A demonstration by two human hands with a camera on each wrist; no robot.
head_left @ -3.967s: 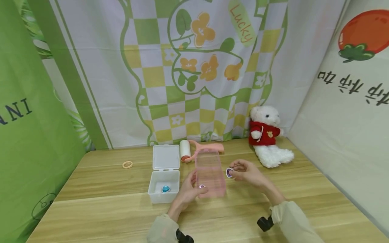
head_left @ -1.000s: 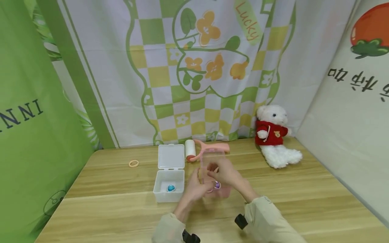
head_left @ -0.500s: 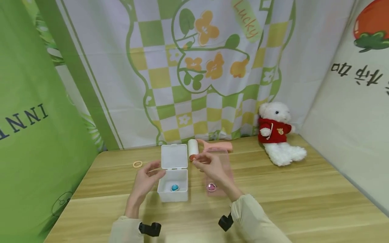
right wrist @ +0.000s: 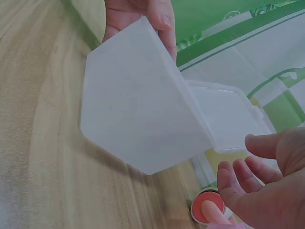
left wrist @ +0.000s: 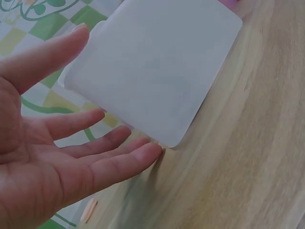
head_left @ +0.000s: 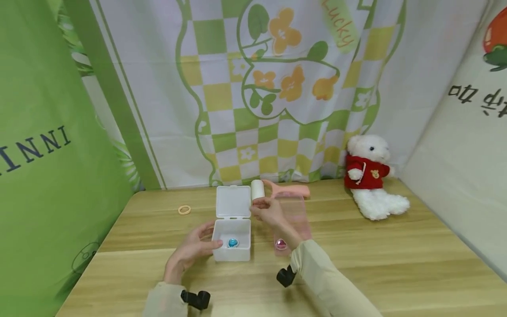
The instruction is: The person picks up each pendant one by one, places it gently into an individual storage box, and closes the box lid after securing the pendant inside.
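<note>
A white plastic box (head_left: 232, 254) stands on the table with its lid (head_left: 233, 201) tipped up at the back. A blue heart-shaped gem (head_left: 233, 242) lies inside it. My left hand (head_left: 196, 247) is at the box's left side, thumb over the rim, fingers spread loosely along the wall. My right hand (head_left: 270, 212) hovers at the lid's right edge; in the right wrist view its fingers are loosely bent with nothing between them. Beneath the right forearm lies a translucent pink compartment box (head_left: 295, 211) holding a pink gem (head_left: 281, 244).
Behind the boxes lies a lint roller with a white roll (head_left: 258, 189) and a pink handle (head_left: 295, 190). A tan ring (head_left: 184, 210) lies at the left. At the back right sits a white plush toy (head_left: 366, 174) in a red sweater.
The right hand held a purple gem four seconds ago and brought it over the pink box. Both hands have since left that box and come to the white box's two sides.
</note>
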